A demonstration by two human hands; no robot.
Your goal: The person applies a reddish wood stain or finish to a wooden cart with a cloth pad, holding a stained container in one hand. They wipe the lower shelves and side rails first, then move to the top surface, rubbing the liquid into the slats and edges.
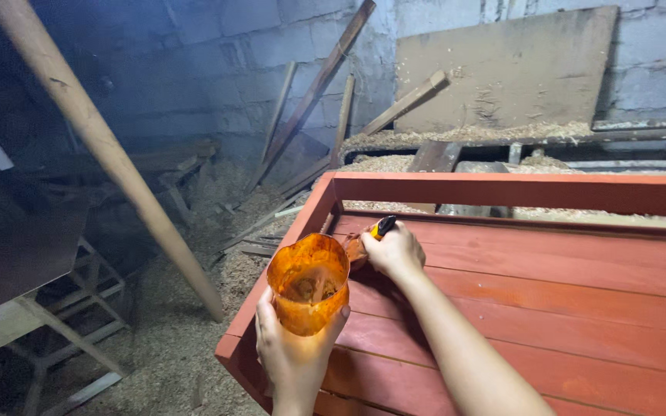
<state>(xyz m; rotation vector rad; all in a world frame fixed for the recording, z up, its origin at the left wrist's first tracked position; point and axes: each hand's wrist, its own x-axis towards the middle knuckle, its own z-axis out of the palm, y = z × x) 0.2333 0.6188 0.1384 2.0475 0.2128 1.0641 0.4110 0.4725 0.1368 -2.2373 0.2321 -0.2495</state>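
I hold the cup (307, 283) in my left hand (293, 350), fingers wrapped round its lower half from below, over the near-left corner of the red frame (502, 190). The cup is a cut-down translucent orange plastic thing, and a dark pool of stain sits in its bottom. My right hand (396, 250) is closed round the brush (371, 235), whose yellow and black handle pokes out past my knuckles toward the rail; the head lies just behind the cup's rim, touching the first slat (549, 250) as far as I can tell, though the cup hides most of the bristles. So I judge I am in the middle of coating: the slats (580, 323) across the panel already look an even brick red, and the stroke in hand is up in the corner where the side rail meets the back rail. The next move, as I read it, calls for a small tilt of the cup toward the brush, a shallow dip, then a wipe on the rim so nothing drips on the finished boards. The corner needs the bristle tips worked into the joint instead of a flat pass. Sawdust (171, 339) lies thick on the floor to the left and on the bench (464, 137) behind, with planks (314, 96) leaning on the block wall, so I should keep the wet brush low and the cup level.
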